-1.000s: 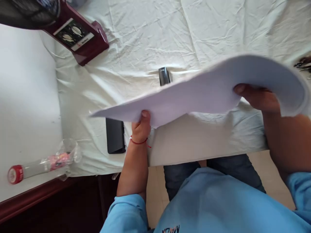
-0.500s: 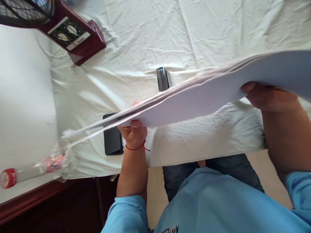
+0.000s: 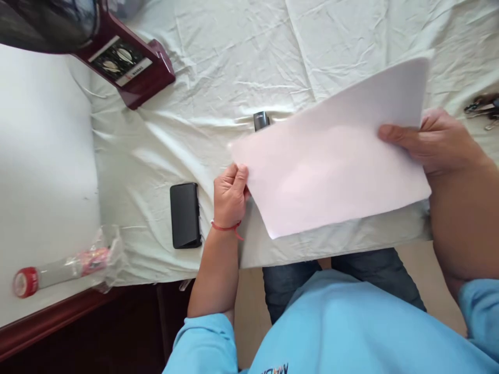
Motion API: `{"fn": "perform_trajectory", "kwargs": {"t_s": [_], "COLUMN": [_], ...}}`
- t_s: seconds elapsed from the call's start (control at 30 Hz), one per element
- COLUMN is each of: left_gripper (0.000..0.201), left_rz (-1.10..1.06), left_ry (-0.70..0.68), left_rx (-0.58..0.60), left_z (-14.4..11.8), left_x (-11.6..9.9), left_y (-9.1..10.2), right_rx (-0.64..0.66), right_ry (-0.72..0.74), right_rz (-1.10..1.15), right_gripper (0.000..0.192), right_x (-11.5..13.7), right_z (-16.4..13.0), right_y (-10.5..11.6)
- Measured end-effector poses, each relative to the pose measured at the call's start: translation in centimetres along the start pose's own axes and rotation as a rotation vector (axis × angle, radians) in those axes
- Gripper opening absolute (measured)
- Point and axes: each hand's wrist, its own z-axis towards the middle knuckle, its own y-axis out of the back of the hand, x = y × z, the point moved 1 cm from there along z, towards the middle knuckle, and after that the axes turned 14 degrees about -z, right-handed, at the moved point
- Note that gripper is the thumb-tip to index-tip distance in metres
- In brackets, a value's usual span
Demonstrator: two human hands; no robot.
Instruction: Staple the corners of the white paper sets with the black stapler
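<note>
White sheets of paper (image 3: 335, 161) are held up in front of me, above the cloth-covered table. My left hand (image 3: 231, 195) pinches their left edge between thumb and fingers. On the right side, my right hand (image 3: 436, 137) grips the sheets, its thumb flat on top and its fingers hidden behind them. Just past the paper's upper left edge shows the end of a small black object (image 3: 260, 120); the rest of it is covered. A black phone-like case (image 3: 185, 215) lies to the left of my left wrist.
A maroon fan base (image 3: 140, 72) stands at the upper left. A clear bottle with a red cap (image 3: 27, 282) lies at the lower left beside a crumpled plastic bag (image 3: 115, 254). Dark metallic clips or keys (image 3: 483, 106) sit at the right edge. Pale wrinkled cloth (image 3: 241, 47) covers the table.
The paper has turned from nearly edge-on to a broad face towards me, and its ends have come inward. My left hand has moved up to its left edge. The small black object is more covered.
</note>
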Motion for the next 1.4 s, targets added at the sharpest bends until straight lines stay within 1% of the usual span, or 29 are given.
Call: {"fn": "perform_trajectory", "kwargs": {"t_s": [0.03,0.07,0.13,0.23,0.37,0.43,0.5,0.57,0.63,0.73,0.8,0.9,1.03,1.17,1.27,1.33,1.4], "left_gripper": [0.049,0.048,0.049,0.055,0.052,0.042,0.026,0.019,0.019,0.020,0.021,0.025,0.026,0.018,0.020,0.024,0.025], "left_rz": [-0.003,-0.010,-0.020,-0.005,0.077,0.180,0.325,0.457,0.527,0.544,0.524,0.495,0.477,0.385,0.351,0.379,0.441], "left_ry": [0.029,0.054,0.085,0.083,-0.001,-0.067,-0.129,-0.185,-0.212,-0.183,-0.139,-0.046,0.033,0.090,0.126,0.103,0.031], "left_rx": [0.007,0.000,-0.002,0.002,-0.011,0.001,0.042,0.088,0.113,0.115,0.090,-0.001,-0.106,-0.135,-0.144,-0.154,-0.157], "left_z": [0.3,0.5,0.8,0.7,0.3,0.1,-0.1,-0.2,-0.2,-0.1,-0.1,-0.1,0.2,0.7,0.8,0.6,0.2], "left_x": [0.0,-0.1,0.0,0.2,0.6,0.6,0.4,0.1,-0.1,-0.1,0.0,0.0,-0.1,0.0,0.0,-0.4,-1.4], "left_y": [0.1,0.1,0.2,0.2,0.3,0.3,0.2,0.1,0.1,0.1,0.0,-0.2,-0.8,-1.0,-0.7,-0.4,-0.1], "right_rx": [0.061,0.095,0.171,0.215,0.289,0.339,0.348,0.306,0.226,0.112,0.038,-0.059,-0.107,-0.110,-0.109,-0.116,-0.127], "right_ry": [-0.070,-0.086,-0.071,-0.065,-0.142,-0.138,-0.118,-0.107,-0.091,-0.054,-0.058,-0.116,-0.181,-0.209,-0.230,-0.235,-0.228], "right_rz": [-0.035,-0.058,-0.109,-0.158,-0.201,-0.216,-0.211,-0.192,-0.172,-0.181,-0.174,-0.130,-0.094,-0.068,-0.052,-0.044,-0.032], "right_gripper": [0.062,0.065,0.066,0.062,0.059,0.056,0.053,0.054,0.061,0.072,0.072,0.068,0.060,0.055,0.053,0.050,0.047], "right_x": [-0.5,-1.0,-1.7,-2.2,-2.7,-2.9,-2.9,-2.8,-2.7,-2.5,-2.4,-2.3,-2.1,-1.9,-1.8,-1.7,-1.6], "right_z": [0.2,0.4,0.8,0.9,1.0,1.1,1.4,1.6,1.6,1.6,1.5,1.4,1.4,1.5,1.7,1.9,1.9], "right_y": [0.4,0.8,1.3,1.8,2.2,2.2,2.0,1.8,1.5,1.4,1.4,1.5,1.3,1.1,1.2,1.3,1.4]}}
